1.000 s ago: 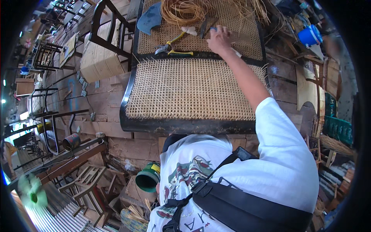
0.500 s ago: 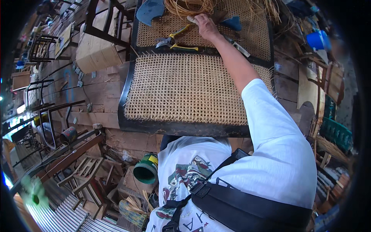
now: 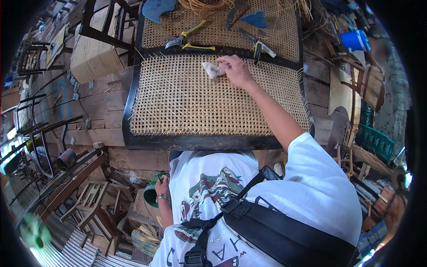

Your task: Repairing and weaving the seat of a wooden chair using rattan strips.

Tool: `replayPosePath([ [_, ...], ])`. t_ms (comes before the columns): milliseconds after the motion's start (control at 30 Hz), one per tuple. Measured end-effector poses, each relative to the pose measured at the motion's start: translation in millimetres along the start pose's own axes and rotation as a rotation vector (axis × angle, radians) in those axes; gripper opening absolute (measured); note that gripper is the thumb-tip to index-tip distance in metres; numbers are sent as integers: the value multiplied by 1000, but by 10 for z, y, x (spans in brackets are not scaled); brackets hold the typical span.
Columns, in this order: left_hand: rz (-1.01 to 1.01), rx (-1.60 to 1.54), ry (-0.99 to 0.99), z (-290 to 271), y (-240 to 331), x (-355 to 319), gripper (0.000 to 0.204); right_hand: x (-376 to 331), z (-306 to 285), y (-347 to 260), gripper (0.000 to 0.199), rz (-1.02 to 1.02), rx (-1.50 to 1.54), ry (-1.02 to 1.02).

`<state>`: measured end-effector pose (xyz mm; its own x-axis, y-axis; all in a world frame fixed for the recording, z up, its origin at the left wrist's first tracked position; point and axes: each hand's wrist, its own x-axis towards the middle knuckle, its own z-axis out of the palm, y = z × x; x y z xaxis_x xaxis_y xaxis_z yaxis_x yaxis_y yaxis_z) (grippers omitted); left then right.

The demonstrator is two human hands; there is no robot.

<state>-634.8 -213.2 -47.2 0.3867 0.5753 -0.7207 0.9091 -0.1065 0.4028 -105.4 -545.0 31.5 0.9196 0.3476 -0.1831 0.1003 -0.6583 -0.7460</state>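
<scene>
A seat-like panel of woven cane (image 3: 187, 102) in a black frame lies before me. Over its far middle, my right hand (image 3: 236, 72) is closed on a crumpled white rag (image 3: 212, 70) with dark smudges, which touches the weave. Low on the left, my left hand (image 3: 163, 186), with a watch on the wrist, is beside the green bucket (image 3: 150, 196). Its fingers are curled round something thin and dark, too small to name. Yellow-handled pruning shears (image 3: 187, 39) rest on the farther cane panel (image 3: 284, 35), and a knife (image 3: 263, 45) lies right of them.
Blue scraps (image 3: 254, 19) and a coil of cane strands (image 3: 207, 4) lie at the far end. A cardboard box (image 3: 95, 53) and a dark wooden frame stand left. Wooden chairs (image 3: 91, 202) are lower left; a blue bucket (image 3: 356, 41) and green crate (image 3: 376, 141) are right.
My right hand has come back from the coil onto the nearer cane panel, with the rag now plainly visible. My left hand has come into view beside the green bucket. The view has shifted slightly.
</scene>
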Motion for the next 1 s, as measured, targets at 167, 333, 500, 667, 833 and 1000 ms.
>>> replayPosePath([
  [167,-1,-32,-32,8,17,-12,35,29,207,-175,31,-270,-266,137],
  [333,73,153,-135,115,-628,126,34,-147,1034,-1030,13,-670,-407,25],
  [500,38,216,-164,95,-803,97,34,-259,441,-915,22,-427,-164,93],
  [667,29,183,-138,80,-566,125,35,-131,-413,-527,28,-118,-851,215],
  [833,37,167,-134,95,-366,226,35,-826,611,-1149,17,-706,-161,198],
  [1000,61,165,-125,119,-319,335,36,-426,123,-306,19,-191,-402,149],
])
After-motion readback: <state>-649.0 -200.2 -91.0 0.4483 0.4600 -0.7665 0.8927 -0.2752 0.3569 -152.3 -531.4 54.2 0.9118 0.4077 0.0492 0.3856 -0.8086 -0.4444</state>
